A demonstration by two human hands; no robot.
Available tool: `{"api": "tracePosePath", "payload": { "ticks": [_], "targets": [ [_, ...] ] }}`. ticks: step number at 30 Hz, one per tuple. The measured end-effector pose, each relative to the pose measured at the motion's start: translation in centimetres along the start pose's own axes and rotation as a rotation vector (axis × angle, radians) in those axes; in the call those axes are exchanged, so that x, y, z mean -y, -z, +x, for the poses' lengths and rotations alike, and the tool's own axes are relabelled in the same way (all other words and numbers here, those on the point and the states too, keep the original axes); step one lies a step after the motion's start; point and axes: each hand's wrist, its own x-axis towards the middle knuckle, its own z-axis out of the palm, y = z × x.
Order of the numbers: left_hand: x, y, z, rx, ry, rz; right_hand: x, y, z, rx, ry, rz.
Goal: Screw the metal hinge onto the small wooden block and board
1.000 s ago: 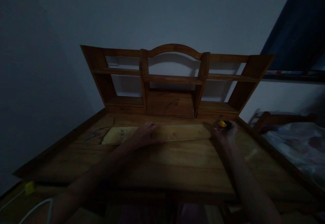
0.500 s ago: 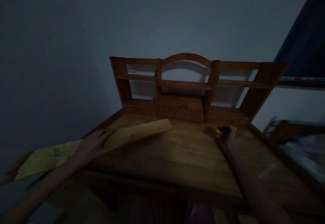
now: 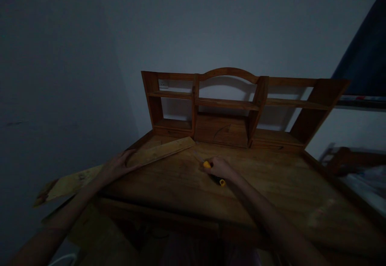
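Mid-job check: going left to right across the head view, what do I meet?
Left hand on the wooden board → white wall socket → yellow-and-black handle in the right hand → dark blue curtain.

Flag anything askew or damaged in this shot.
The long pale wooden plank runs slantwise over the brown wooden desk, its left end jutting past the desk's edge. That end looks dark and uneven, unlike the paler rest; too dim to tell whether it's damage.
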Motion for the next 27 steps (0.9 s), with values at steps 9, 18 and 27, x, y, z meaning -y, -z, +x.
{"api": "tracePosePath", "payload": {
  "ticks": [9, 18, 27],
  "targets": [
    [1.3, 0.7, 1.6, 0.077, -0.053, 0.010, 6.2, -4.3, 6.0, 0.208, 0.337, -0.591],
    [2.2, 0.2, 1.9, 0.060, -0.065, -0.011, 9.1, -6.6, 11.3, 0.220, 0.418, -0.672],
    [1.3, 0.3, 1.1, 0.033, -0.097, 0.004, 11.0, -7.6, 12.2, 0.115, 0.448, -0.678]
  ]
}}
